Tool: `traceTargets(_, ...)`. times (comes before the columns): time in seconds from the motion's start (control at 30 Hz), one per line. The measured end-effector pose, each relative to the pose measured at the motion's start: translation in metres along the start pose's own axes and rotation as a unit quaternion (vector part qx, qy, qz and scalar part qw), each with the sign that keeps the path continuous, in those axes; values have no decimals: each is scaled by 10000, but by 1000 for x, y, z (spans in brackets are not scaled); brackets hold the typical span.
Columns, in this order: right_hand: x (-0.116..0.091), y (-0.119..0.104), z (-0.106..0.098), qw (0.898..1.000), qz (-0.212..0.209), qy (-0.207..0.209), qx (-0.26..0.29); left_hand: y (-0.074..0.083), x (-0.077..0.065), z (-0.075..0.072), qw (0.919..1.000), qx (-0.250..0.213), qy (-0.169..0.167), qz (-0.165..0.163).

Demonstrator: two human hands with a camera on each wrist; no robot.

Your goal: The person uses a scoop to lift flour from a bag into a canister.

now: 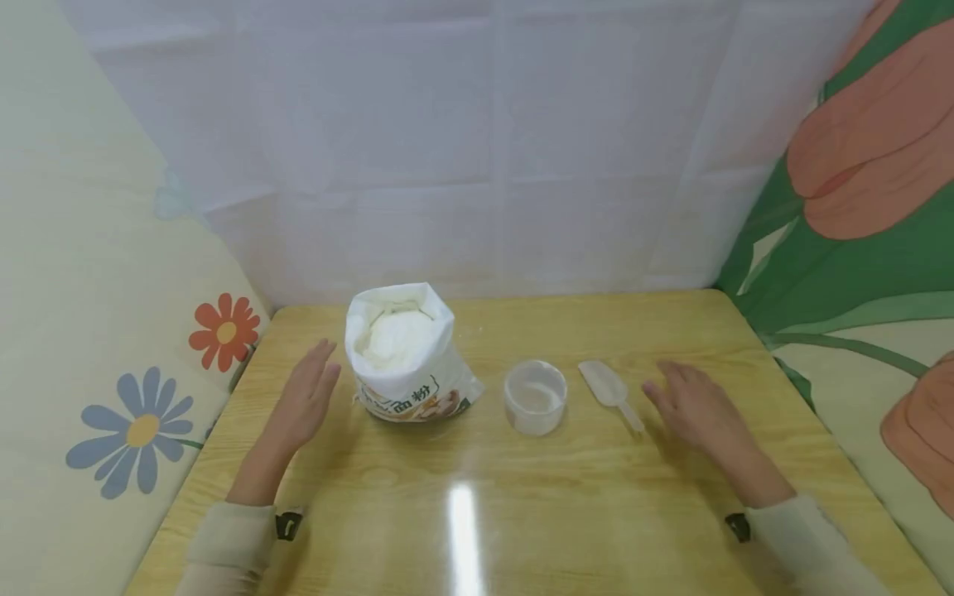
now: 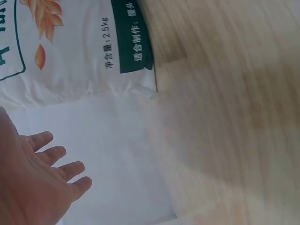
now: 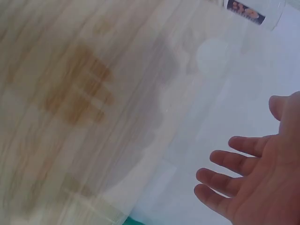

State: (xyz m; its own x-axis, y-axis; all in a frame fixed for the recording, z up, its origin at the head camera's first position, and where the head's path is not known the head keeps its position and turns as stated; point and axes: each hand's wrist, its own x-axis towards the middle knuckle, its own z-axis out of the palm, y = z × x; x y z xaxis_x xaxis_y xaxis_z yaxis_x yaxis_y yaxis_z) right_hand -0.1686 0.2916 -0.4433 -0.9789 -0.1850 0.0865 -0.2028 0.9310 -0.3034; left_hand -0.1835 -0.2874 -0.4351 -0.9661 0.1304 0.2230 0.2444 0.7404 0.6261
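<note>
Your left hand (image 1: 301, 399) and right hand (image 1: 695, 407): fingers released, holding nothing | flour bag (image 1: 417, 387): beside left, mouth up, likely against spillage | scoop (image 1: 605, 384): near right, presumably for reach | clear cup (image 1: 533, 420): between them

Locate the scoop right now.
In the head view, the scoop lies on the table right of centre, between the clear container and the right hand.

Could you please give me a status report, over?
Left hand, right hand: both empty. Flour bag: upright, top open, untouched. Scoop: on table, beside clear container. Nothing visibly in the way.
</note>
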Motion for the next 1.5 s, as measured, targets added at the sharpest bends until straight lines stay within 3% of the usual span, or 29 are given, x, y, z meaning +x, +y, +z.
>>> traceTargets(0.33,-10,-20,5,9999,82,-60,-70,20,0,-10,9998,178,-63,83)
traceTargets(0.8,-12,-32,11,9980,313,-464,-280,53,8,-28,9980,389,182,468)
traceTargets(1.27,-13,-37,23,9976,177,-428,-514,79,14,-25,9948,759,103,664)
traceTargets(1.5,-11,-40,24,9975,304,-546,-340,91,16,-21,9936,1060,-64,386)
